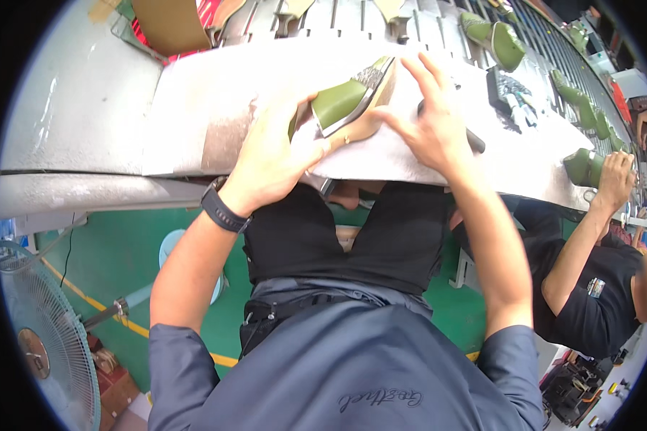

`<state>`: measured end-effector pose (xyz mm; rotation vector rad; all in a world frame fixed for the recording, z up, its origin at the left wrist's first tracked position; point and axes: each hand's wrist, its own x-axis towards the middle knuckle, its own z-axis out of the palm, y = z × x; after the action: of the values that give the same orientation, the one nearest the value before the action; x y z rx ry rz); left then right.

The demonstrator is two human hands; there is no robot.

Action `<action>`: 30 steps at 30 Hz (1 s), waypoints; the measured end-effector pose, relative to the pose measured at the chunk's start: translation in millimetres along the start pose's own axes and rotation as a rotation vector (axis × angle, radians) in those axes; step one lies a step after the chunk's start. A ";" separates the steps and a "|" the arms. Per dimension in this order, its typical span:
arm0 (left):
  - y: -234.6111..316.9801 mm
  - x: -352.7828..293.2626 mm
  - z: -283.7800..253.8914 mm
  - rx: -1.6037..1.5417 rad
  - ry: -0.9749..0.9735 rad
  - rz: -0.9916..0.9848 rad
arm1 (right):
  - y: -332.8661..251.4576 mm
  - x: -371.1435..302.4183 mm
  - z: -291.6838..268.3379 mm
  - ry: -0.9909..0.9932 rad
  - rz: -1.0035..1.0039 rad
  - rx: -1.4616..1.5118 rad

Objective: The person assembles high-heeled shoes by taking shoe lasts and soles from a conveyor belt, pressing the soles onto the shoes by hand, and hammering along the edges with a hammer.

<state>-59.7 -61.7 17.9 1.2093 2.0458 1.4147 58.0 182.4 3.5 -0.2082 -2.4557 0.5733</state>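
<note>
A green shoe (pixel 338 104) with a grey textured part and a tan sole (pixel 370 123) is tilted on its side above the pale worktable (pixel 194 108). My left hand (pixel 277 154) is closed around its green end, with a black band on the wrist. To the right of the shoe, my right hand (pixel 438 126) has its fingers spread and holds nothing. Its thumb is close to the sole; whether they touch I cannot tell. A dark rod-like handle (pixel 475 141) lies partly hidden under the right hand.
Behind the table runs a slatted conveyor (pixel 338 20) carrying more green shoes (pixel 507 47). A dark box with small items (pixel 510 97) stands at right. Beyond it a co-worker's hand (pixel 615 179) grips a green shoe (pixel 584 167). A fan (pixel 47 330) stands at lower left.
</note>
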 end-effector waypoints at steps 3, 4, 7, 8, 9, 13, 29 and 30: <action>9.7 7.6 1.1 0.279 -0.015 -0.006 | 33.8 -40.5 -7.6 0.174 0.260 -0.052; 8.6 12.9 1.9 0.282 -0.017 0.003 | 31.9 -42.4 -12.4 0.142 0.265 -0.029; 6.3 42.6 6.7 0.498 -0.060 0.113 | 28.2 -40.2 -16.1 0.132 0.070 -0.245; 4.4 50.4 10.4 0.439 -0.082 0.115 | 24.9 -41.5 -19.2 0.055 0.036 -0.304; 6.2 58.1 13.5 0.381 -0.103 0.117 | 23.9 -40.9 -22.4 -0.023 0.001 -0.362; 11.3 62.1 14.1 0.429 -0.152 0.108 | 22.3 -28.3 -29.6 -0.137 0.078 -0.392; 10.6 65.6 15.6 0.369 -0.173 0.134 | -19.9 39.4 -37.3 -0.077 0.425 0.757; 9.5 65.3 15.4 0.360 -0.170 0.126 | -23.4 39.6 -39.5 -0.081 0.427 0.752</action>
<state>-81.3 1.3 30.3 1.5683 2.1953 0.9765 49.1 186.3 63.4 -0.4001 -2.0913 1.6552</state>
